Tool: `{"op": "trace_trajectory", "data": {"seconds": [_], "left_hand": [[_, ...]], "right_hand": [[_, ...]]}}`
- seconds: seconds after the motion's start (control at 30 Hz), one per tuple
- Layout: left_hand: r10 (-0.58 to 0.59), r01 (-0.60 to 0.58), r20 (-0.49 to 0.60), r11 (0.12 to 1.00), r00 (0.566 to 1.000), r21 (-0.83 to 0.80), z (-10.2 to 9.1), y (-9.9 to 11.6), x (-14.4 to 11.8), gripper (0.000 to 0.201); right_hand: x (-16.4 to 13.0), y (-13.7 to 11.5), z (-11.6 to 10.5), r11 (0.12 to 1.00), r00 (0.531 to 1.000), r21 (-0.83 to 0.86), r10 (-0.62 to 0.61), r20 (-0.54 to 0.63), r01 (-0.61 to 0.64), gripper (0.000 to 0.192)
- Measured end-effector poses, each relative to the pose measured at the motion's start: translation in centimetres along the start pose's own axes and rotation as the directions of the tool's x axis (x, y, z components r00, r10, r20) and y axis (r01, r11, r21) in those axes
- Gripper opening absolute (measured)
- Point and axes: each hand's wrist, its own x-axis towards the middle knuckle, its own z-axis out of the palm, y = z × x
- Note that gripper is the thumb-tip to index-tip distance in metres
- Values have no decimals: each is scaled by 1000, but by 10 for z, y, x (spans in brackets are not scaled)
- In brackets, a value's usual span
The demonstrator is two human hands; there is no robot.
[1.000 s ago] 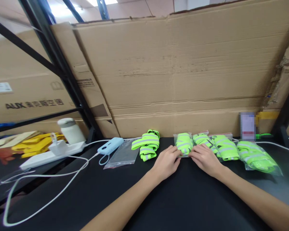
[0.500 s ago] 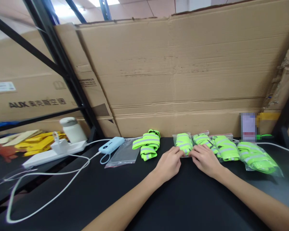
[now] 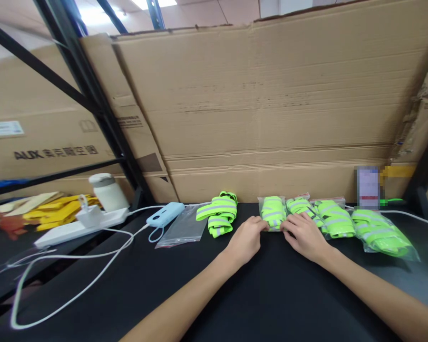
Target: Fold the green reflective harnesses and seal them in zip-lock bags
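Between my hands lies a clear zip bag [image 3: 274, 213] with a folded neon-yellow reflective strap inside, its near edge toward me. My left hand [image 3: 247, 239] pinches the left end of that edge, fingers closed. At the right end, my right hand [image 3: 304, 236] has its fingers curled and closed on the same bag. Just beyond my right hand is another bagged strap [image 3: 301, 207], partly covered by the fingers. Two more bagged straps, one upright-striped bundle [image 3: 334, 219] and one larger bundle [image 3: 381, 232], lie farther right. An unbagged strap bundle [image 3: 222, 213] rests left of my left hand.
An unfilled clear zip bag [image 3: 183, 225] lies beside a light-blue power bank [image 3: 165, 215]. A white cable [image 3: 92, 285] loops over the black table [image 3: 271, 299] at left, near a power strip [image 3: 82, 228] and white bottle [image 3: 109, 192]. Cardboard [image 3: 271, 109] stands behind.
My left hand has shifted slightly left and toward me along the bag's near edge. The bag has moved a little to the right; my right hand has barely moved.
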Motion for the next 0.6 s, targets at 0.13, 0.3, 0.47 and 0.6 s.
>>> {"op": "trace_trajectory", "data": {"seconds": [0.13, 0.3, 0.47, 0.6], "left_hand": [[9, -9, -7, 1000, 1000, 6, 1, -2, 1, 38], [31, -31, -17, 999, 999, 18, 2, -3, 0, 38], [66, -65, -65, 998, 996, 20, 0, -2, -1, 37], [127, -127, -102, 992, 987, 0, 2, 1, -3, 36]], "right_hand": [[0, 0, -1, 1000, 1000, 6, -6, 4, 6, 17], [1, 0, -2, 1000, 1000, 5, -22, 2, 22, 17], [0, -1, -4, 999, 999, 5, -41, -2, 41, 18], [1, -3, -4, 1000, 1000, -13, -9, -21, 9, 16]]}}
